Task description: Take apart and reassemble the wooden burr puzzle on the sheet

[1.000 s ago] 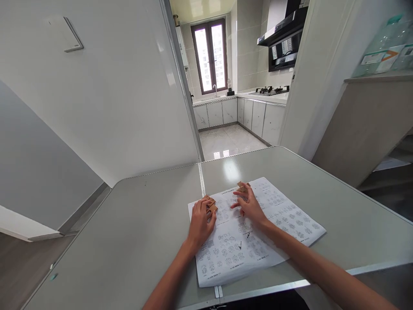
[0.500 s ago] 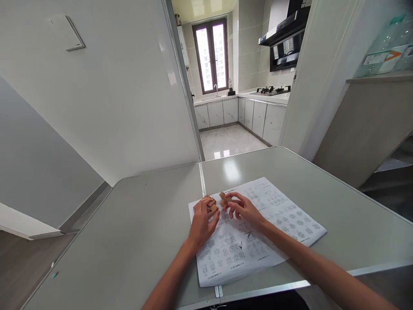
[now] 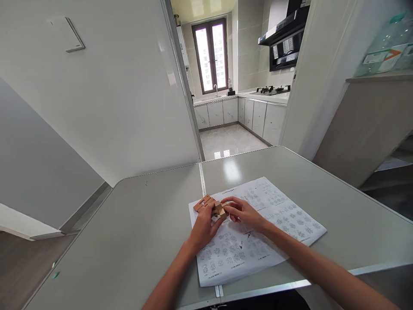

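Note:
On the printed sheet [image 3: 232,258] with its rows of small diagrams, several reddish-brown notched wooden puzzle pieces [image 3: 203,203] lie beside and beyond my left hand [image 3: 204,226]. Between both hands is a lighter notched wooden puzzle piece [image 3: 220,209]. My left thumb and fingers close on its left side. My right hand [image 3: 244,212] has its fingers curled around the right end. Fingers cover part of the piece, so whether it is one piece or several joined cannot be made out.
The sheet lies on a grey folding table [image 3: 145,232] with a metal seam [image 3: 202,181] down the middle. A white wall [image 3: 129,107] stands beyond at left. Past the table a doorway opens on a kitchen floor [image 3: 222,140]. A small green bit [image 3: 55,274] is at the lower left.
My right hand has brought its light wooden piece left and slightly down to my left hand. My left hand has shifted from resting over the brown pieces to gripping the light one.

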Demonstrator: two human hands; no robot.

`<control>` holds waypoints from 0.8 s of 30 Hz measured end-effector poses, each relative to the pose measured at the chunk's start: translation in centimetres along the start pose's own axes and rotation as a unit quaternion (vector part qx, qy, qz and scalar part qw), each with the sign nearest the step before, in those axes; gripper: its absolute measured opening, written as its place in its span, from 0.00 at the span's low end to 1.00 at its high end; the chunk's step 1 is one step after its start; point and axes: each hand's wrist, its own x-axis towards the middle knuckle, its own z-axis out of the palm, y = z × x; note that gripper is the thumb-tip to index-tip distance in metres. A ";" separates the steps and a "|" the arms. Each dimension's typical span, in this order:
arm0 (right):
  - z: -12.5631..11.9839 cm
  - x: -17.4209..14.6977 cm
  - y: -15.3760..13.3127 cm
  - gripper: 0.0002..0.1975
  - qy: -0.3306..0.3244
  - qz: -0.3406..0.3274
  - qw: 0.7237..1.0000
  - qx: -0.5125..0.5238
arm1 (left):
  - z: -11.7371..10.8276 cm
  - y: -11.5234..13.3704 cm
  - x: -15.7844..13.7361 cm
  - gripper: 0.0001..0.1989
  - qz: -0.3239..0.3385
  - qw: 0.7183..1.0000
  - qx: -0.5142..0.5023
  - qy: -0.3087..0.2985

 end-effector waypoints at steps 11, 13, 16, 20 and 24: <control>-0.3 0.4 0.8 0.25 0.011 0.013 1.000 0.020 | 0.7 -0.7 -0.2 0.24 -0.027 0.995 -0.089 0.023; -0.4 0.3 0.8 0.25 0.005 0.018 0.999 0.037 | 0.6 -0.5 -0.1 0.23 -0.035 0.995 -0.086 0.027; -0.4 0.4 0.8 0.25 -0.005 0.034 0.998 0.058 | 0.5 -0.1 -0.1 0.20 -0.041 0.996 -0.073 0.040; -0.3 0.3 0.7 0.25 -0.015 0.045 0.997 0.068 | 0.3 0.3 -0.1 0.15 -0.048 0.994 -0.075 0.059; -0.4 0.3 0.6 0.24 -0.028 0.051 0.996 0.071 | 0.2 0.5 -0.1 0.13 -0.051 0.992 -0.087 0.080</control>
